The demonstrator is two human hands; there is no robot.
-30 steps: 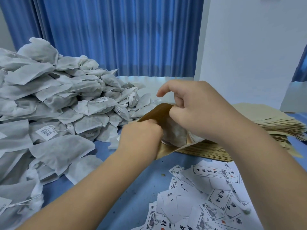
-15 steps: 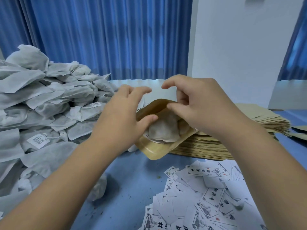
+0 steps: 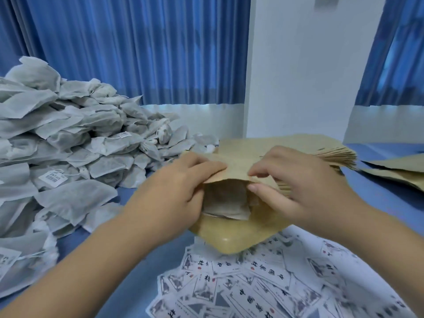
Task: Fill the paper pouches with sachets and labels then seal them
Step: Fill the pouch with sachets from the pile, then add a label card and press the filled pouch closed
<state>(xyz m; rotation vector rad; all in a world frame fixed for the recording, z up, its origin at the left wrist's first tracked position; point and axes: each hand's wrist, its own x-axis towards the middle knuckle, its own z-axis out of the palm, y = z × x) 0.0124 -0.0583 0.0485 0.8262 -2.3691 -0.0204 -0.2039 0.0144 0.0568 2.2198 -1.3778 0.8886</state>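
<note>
Above the blue table (image 3: 137, 278), two hands hold one pouch (image 3: 231, 237) just clear of the surface, with its mouth facing the camera. The left hand (image 3: 169, 198) grips the mouth's left side, fingers laid over the upper flap. The right hand (image 3: 305, 191) pinches the right side of that flap between thumb and fingertips. One sachet (image 3: 224, 203) lies inside. Only its near end shows, and the rest is dark under the flap, so I cannot tell whether anything else is in there.

To the left is one big pile of sachets (image 3: 80, 145), far too many to count and running off the left edge. Two barcode tags can be picked out on it, one low (image 3: 52, 179) and one higher up (image 3: 124, 134), though the print is unreadable. Behind the hands stands one stack of pouches (image 3: 286, 143). Its near part is covered by the hands and its sheets are too thin to number. At the right edge lie two loose pouches (image 3: 394, 171), both cut off by the frame.

Beneath the held pouch, one heap of labels (image 3: 252, 283) spreads to the bottom and right edges. The labels overlap and are blurred, so no count is possible. Two curtains hang behind, one wide (image 3: 137, 49) and one (image 3: 394, 53) partly out of view, with a white wall (image 3: 298, 65) between them.
</note>
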